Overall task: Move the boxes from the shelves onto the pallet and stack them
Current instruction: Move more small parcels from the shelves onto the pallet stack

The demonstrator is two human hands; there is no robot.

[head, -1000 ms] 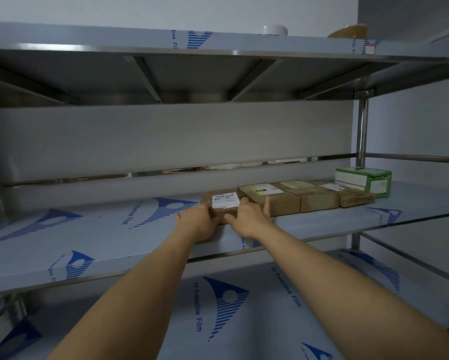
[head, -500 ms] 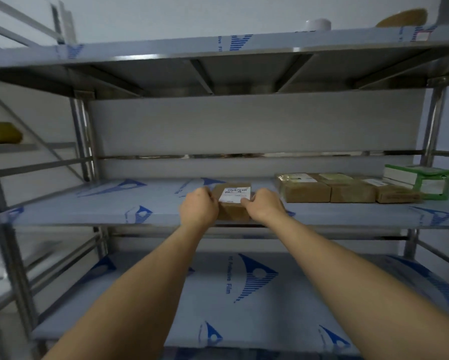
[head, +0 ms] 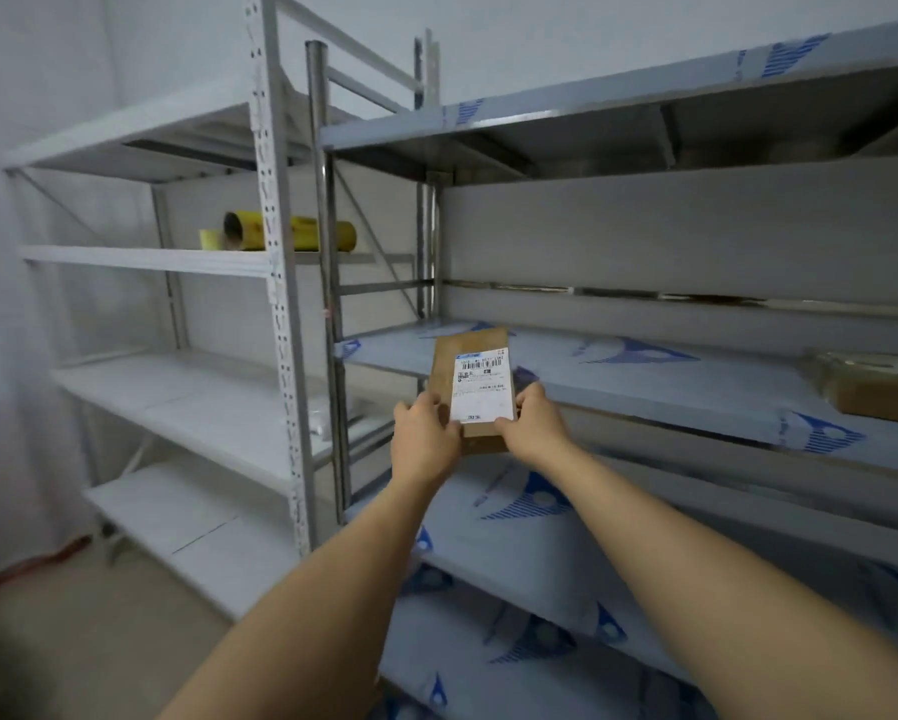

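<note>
Here film-covered steel shelves [head: 644, 387] stand beside white racking [head: 176, 387] against pale walls.

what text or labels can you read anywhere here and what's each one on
White shipping label on the brown box that the left hand and right hand hold: a barcode and printed lines, too small and blurred to read.
Blue logo prints on the steel shelf's protective film: no lettering legible.
Label on the brown box at the right edge: blurred, unreadable.
Yellow roll on the white rack: no text visible.
</note>
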